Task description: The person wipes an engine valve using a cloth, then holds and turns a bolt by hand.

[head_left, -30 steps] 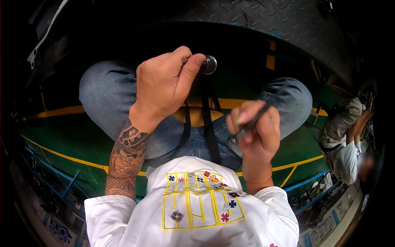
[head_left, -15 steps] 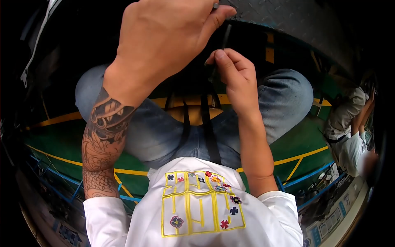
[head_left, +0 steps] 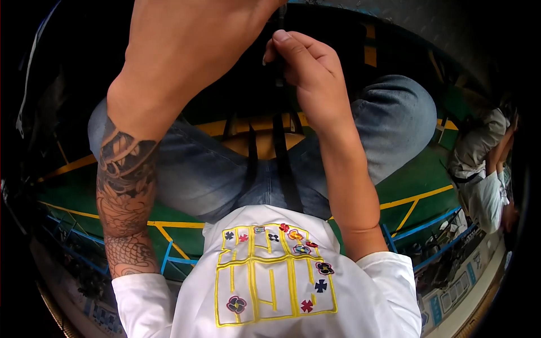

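Note:
My left hand [head_left: 191, 50] is raised at the top of the view, its back toward the camera. Its fingertips are cut off by the upper edge, so what they hold is out of sight. Just right of it and lower, my right hand [head_left: 315, 67] pinches a dark threaded bolt [head_left: 281, 19] between thumb and fingers. The bolt stands nearly upright, its upper end close to the left hand's fingers; whether they touch is unclear. Its lower part hangs below the right fingertips against a dark background.
Bent knees in jeans [head_left: 394, 129] flank a yellow seat [head_left: 265, 145]. Another person [head_left: 487, 152] is at the far right. Blue rails [head_left: 422, 222] and yellow lines cross the green floor [head_left: 406, 197]. A dark patterned metal plate [head_left: 417, 28] lies at the upper right.
Both hands have moved up and forward, the left one partly leaving the view. The right hand has come in beside the left, its dark bolt turned nearly upright. The round metal piece is no longer visible.

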`<state>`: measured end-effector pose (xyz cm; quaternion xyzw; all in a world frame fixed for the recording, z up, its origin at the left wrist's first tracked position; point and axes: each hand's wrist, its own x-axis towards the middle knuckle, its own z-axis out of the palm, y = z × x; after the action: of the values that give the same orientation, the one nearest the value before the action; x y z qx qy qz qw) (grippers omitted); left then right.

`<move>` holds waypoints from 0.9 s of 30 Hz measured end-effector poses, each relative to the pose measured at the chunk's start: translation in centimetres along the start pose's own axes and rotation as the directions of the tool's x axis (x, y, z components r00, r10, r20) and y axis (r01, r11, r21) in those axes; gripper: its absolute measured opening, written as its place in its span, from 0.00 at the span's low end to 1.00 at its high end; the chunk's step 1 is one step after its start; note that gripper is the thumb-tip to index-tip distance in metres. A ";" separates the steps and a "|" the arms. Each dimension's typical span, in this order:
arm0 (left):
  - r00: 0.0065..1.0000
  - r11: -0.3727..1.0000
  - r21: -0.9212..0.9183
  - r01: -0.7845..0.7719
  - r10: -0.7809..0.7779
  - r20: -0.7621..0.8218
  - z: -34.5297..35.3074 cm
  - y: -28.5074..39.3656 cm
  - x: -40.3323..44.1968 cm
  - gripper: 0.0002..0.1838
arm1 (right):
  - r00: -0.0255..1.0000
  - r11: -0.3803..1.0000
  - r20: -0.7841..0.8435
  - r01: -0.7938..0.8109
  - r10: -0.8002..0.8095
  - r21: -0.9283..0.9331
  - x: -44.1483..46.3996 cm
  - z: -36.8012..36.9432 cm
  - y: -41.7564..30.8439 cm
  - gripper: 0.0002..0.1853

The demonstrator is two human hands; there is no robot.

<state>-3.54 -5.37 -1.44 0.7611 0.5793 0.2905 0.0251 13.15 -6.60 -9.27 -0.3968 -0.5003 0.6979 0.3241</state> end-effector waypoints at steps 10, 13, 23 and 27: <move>0.999 0.999 0.008 -0.038 0.038 -0.021 0.7 -0.6 -0.2 0.20 | 1.000 1.000 -0.011 -0.029 0.029 0.009 0.3 0.1 -0.4 0.19; 0.999 0.999 0.019 -0.028 0.029 -0.036 0.5 -0.3 -0.1 0.20 | 1.000 1.000 -0.018 -0.006 0.006 -0.007 -0.2 0.2 -0.1 0.19; 1.000 1.000 -0.015 0.022 -0.022 -0.003 0.4 -0.4 0.0 0.18 | 0.999 0.999 -0.011 -0.037 0.037 -0.011 -0.3 0.1 0.2 0.17; 0.999 0.997 -0.064 0.034 -0.034 -0.004 0.5 -0.4 0.1 0.18 | 0.999 0.999 0.024 -0.040 0.040 0.006 0.9 -0.1 -0.6 0.18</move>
<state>-3.69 -5.01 -1.96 0.7493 0.5825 0.3105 0.0531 12.86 -5.57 -8.94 -0.3973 -0.4937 0.7106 0.3056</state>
